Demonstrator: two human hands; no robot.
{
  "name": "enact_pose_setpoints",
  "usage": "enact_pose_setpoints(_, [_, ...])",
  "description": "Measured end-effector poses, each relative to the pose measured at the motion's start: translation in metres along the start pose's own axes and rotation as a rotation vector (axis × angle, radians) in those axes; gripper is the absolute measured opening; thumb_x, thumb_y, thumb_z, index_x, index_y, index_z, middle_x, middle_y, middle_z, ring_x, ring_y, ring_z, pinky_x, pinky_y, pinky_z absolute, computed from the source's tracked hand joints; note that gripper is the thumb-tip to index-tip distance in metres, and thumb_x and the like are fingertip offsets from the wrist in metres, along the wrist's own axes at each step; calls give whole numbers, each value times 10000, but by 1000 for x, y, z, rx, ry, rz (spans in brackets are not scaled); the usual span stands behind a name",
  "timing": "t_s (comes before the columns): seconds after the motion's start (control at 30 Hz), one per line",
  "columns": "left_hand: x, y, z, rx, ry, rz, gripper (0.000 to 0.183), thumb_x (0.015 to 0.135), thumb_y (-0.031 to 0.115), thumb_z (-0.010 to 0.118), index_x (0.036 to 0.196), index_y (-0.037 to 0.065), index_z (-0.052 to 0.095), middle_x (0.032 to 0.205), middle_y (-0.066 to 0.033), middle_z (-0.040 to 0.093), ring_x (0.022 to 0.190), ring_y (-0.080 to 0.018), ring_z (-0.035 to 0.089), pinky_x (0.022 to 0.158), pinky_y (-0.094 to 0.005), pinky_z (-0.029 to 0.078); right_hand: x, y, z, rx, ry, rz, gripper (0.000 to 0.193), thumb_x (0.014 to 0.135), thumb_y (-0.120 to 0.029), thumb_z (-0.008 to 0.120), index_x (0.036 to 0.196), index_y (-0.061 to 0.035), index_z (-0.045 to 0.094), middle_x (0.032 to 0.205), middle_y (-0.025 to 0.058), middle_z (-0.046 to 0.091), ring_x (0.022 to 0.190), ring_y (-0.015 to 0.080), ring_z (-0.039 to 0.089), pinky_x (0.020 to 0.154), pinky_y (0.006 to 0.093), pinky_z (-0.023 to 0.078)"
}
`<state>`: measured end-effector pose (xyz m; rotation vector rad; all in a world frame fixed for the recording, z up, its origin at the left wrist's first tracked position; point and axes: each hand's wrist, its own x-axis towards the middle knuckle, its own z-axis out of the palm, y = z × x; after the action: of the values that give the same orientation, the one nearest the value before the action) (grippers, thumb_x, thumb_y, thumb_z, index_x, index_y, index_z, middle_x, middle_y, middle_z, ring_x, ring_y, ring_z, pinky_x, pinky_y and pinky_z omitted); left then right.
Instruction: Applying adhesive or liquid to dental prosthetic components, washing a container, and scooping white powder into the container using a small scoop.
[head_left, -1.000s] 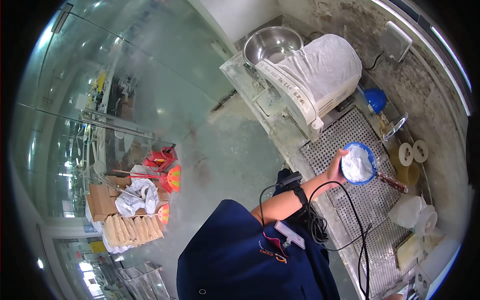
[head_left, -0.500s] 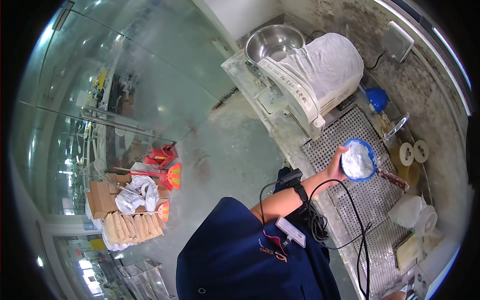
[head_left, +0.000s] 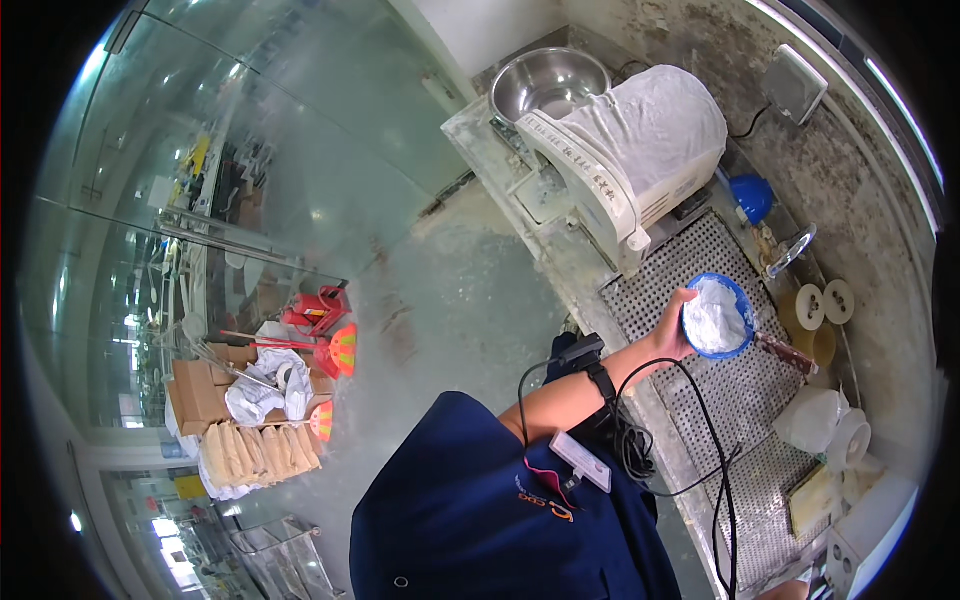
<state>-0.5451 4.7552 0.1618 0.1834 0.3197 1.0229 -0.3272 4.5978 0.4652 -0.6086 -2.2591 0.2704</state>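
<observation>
My left arm, in a navy sleeve, reaches across to the right. My left hand [head_left: 676, 328] is closed round the near-left side of a blue mixing bowl [head_left: 748, 312], thumb on the rim. White, plaster-like material [head_left: 714, 318] lies in the bowl and coats its inside. A reddish-brown handle [head_left: 786, 354] sticks out past the bowl's right side; whether it rests in the bowl or behind it, I cannot tell. Beneath the bowl is a perforated metal grate [head_left: 690, 400]. Only a bit of my right hand [head_left: 788, 591] shows at the bottom edge, its fingers not clear.
A white machine under a dusty cover [head_left: 660, 125] stands beyond the bowl, beside a steel basin [head_left: 548, 84]. Along the wall are a blue cup-shaped thing [head_left: 752, 198], a tap [head_left: 792, 250] and white containers [head_left: 812, 420]. Black cables [head_left: 722, 470] hang before me. Cardboard boxes [head_left: 198, 398] sit at left.
The bowl and my left hand stay nearly in place, the bowl raised or tilted very slightly. The view has shifted a little.
</observation>
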Motion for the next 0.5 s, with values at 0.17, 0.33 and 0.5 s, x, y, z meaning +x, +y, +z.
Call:
enact_pose_setpoints(0.17, [-3,1,2,20,6,-3,808,853,570,502,1400,-21,433,1325,-215,566,1206,-311,589,1037,-454,481,1,-2,-3,33,-16,-12,368,827,-223,600,1119,0,612,938,140,639,842,270,640,721,394,529])
enact_pose_setpoints(0.33, [-4,-3,0,40,-9,-9,827,848,584,503,1407,-20,426,1336,-215,557,1212,-312,585,1046,-452,473,-1,-5,-6,58,-22,-14,393,813,-221,606,1132,8,603,944,143,634,843,273,639,713,395,531])
enact_pose_setpoints(0.5, [-4,-6,1,50,-30,-17,825,842,588,514,1403,-12,435,1334,-216,556,1211,-313,585,1054,-457,465,-2,-8,-8,73,-33,-14,418,799,-218,612,1145,16,594,950,147,630,844,276,638,705,397,533])
